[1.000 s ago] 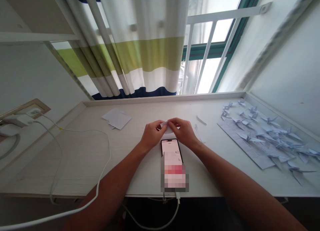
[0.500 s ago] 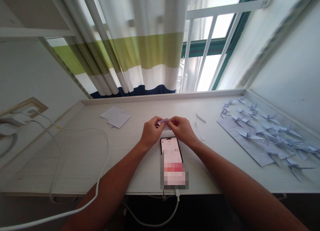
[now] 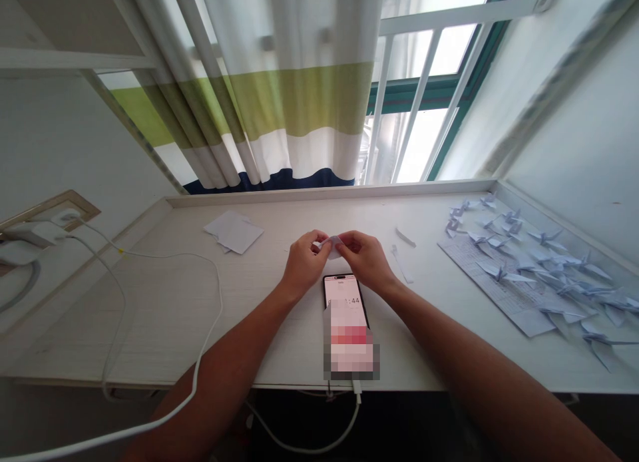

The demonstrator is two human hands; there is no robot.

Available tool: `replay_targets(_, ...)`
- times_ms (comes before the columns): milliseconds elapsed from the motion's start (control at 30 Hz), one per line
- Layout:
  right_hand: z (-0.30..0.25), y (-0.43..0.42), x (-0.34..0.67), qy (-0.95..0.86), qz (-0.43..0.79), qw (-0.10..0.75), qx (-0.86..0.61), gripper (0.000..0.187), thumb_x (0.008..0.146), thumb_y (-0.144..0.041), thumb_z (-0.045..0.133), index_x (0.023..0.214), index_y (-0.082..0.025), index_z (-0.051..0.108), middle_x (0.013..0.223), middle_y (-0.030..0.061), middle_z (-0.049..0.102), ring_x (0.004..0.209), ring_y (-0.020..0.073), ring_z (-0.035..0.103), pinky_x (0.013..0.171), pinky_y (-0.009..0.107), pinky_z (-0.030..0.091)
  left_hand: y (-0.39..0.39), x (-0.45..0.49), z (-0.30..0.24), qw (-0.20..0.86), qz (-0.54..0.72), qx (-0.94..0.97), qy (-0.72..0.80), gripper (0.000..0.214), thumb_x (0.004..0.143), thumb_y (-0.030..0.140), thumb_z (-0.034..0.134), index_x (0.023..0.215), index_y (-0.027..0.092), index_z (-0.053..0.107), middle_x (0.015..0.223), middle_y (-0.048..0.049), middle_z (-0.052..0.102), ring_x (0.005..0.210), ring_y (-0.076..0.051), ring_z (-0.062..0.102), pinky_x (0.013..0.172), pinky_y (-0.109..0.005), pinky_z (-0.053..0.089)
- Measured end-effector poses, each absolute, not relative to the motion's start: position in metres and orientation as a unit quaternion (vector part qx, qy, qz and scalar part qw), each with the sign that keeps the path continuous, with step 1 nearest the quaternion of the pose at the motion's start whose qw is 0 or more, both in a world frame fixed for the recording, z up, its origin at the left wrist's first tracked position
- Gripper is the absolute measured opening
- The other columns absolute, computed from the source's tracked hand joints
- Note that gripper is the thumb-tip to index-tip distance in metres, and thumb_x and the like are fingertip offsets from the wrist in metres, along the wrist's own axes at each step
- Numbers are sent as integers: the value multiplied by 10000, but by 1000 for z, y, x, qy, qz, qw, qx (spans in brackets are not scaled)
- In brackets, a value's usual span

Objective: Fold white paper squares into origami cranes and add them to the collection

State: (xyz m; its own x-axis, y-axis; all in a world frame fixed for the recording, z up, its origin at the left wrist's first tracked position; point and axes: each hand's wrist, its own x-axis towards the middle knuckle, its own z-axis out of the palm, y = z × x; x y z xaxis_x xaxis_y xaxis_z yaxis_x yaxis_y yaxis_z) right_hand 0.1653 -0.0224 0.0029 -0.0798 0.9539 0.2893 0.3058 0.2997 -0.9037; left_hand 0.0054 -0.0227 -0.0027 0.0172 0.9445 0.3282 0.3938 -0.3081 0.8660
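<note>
L hand [image 3: 306, 261] & R hand [image 3: 365, 255] are pinching small white paper pc [image 3: 335, 250]. Both are partly hiding it; exact shape unclear.

Home room, striped curtain [image 3: 299, 102], windowside desk [image 3: 150, 315]

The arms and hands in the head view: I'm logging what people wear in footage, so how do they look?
Both the left hand and right hand are bare, without gloves. The left forearm and right forearm show no sleeve, watch or bracelet. No ring is visible, though some fingers are partly hidden.
</note>
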Motion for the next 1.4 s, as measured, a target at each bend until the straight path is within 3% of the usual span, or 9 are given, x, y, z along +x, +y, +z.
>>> replay_targets(333, 1, -22, 164, -653, 343, 452, -502, 209, 881, -352, 656, 849, -173, 759, 801, 76, 774, 741, 214, 713, 673, 314, 547, -23, 7, -5, 343, 503, 619, 497, 159, 832, 333, 700, 879, 192, 641, 799, -31, 725, 662, -162, 692, 591, -250, 529)
replay_targets(500, -2, -20, 164, -654, 331, 439, -519, 199, 879, -339, 653, 818, -179, 754, 737, 63, 763, 689, 207, 708, 648, 307, 542, -20, 5, -2, 351, 475, 608, 531, 140, 802, 290, 720, 870, 186, 656, 750, -46, 746, 639, -181, 705, 568, -257, 521)
replay_targets(733, -7, -14, 167, -655, 372, 418, -508, 192, 867, -339, 666, 841, -172, 757, 758, 69, 765, 706, 209, 726, 647, 295, 552, -13, 1, -8, 445, 464, 574, 507, 186, 784, 308, 763, 842, 140, 708, 752, -70, 754, 630, -175, 708, 589, -275, 564)
replay_targets(967, -7, -12, 170, -653, 405, 429, -474, 147, 842, -263, 653, 854, -154, 751, 761, 64, 754, 706, 194, 708, 654, 282, 541, -8, -3, -11, 527, 465, 547, 455, 291, 739, 337, 815, 902, 111, 731, 837, -100, 771, 683, -190, 739, 616, -281, 578)
replay_targets(1167, -5, -13, 172, -666, 402, 418, -468, 191, 857, -319, 661, 864, -156, 760, 778, 63, 763, 683, 171, 682, 633, 263, 524, -10, -8, -5, 567, 429, 553, 435, 383, 752, 363, 824, 1027, 113, 727, 827, -112, 780, 704, -214, 755, 644, -312, 602)
replay_targets(1300, -4, -13, 174, -647, 436, 410, -472, 161, 843, -287, 664, 844, -147, 742, 765, 63, 745, 660, 163, 678, 613, 256, 518, -12, -9, -2, 581, 418, 538, 446, 338, 752, 316, 818, 1005, 106, 735, 765, -103, 770, 685, -227, 760, 660, -333, 615)
replay_targets(1400, -1, -13, 177, -628, 460, 420, -466, 147, 854, -245, 641, 941, -147, 709, 771, 59, 739, 676, 170, 699, 649, 275, 547, -11, -10, -3, 577, 438, 525, 446, 297, 746, 257, 799, 990, 101, 733, 781, -104, 773, 692, -228, 761, 672, -342, 623)
